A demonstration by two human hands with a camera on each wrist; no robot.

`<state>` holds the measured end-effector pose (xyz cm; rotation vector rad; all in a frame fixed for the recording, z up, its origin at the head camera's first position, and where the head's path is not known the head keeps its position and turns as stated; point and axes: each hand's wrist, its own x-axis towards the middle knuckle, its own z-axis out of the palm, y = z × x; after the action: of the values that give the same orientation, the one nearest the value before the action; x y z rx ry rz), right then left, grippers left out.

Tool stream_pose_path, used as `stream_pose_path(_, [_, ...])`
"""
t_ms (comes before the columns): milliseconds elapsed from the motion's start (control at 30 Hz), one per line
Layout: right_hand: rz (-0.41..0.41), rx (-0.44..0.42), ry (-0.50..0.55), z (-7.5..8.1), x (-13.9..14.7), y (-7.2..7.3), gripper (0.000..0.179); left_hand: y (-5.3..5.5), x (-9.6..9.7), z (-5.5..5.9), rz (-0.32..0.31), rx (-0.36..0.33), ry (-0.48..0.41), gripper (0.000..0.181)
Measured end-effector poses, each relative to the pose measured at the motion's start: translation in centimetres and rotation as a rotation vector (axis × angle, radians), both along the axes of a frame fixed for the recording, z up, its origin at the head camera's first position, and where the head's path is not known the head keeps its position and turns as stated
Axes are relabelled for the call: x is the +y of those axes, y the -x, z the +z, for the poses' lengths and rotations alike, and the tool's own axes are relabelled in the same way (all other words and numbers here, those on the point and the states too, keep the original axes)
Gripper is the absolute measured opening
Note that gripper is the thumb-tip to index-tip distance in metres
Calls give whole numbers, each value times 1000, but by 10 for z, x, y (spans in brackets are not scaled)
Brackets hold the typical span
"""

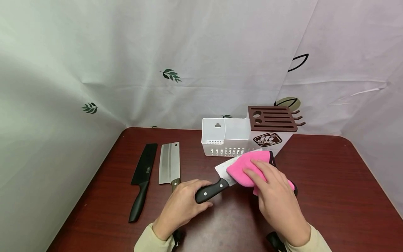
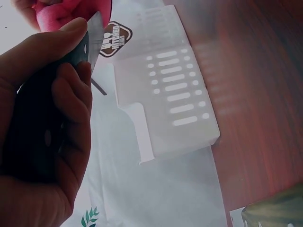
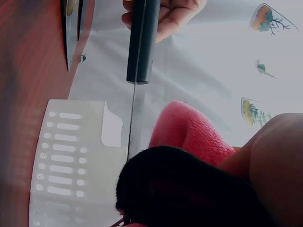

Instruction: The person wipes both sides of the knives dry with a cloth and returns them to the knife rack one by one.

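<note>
My left hand grips the black riveted handle of a kitchen knife, whose blade points away to the right. Over that blade my right hand holds a pink cloth with dark edging. The right wrist view shows the cloth folded about the blade, seen edge-on, hiding its far part. In the left wrist view, the left fingers curl around the handle, thumb along its top. The knife is held above the table.
A white knife holder with a slotted brown top and side hooks stands at the back. On the left of the table lie a black knife and a steel cleaver. A pale patterned curtain hangs behind.
</note>
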<state>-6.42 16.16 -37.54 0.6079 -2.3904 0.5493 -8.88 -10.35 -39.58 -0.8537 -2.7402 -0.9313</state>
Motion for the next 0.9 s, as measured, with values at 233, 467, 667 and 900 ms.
stream_pose_path(233, [-39,50,107,6,2,-1,48,1,-1,-1,-16,-17,7,48])
stream_pose_path(467, [-93,11,130,10,6,-1,38,0,-2,-2,-19,10,-7,44])
stream_pose_path(667, [-104,108,190,11,7,2,38,0,-2,-2,-8,36,-34,41])
stream_pose_path(900, [-114,192,255,11,6,5,39,1,-3,-3,-4,62,-54,38])
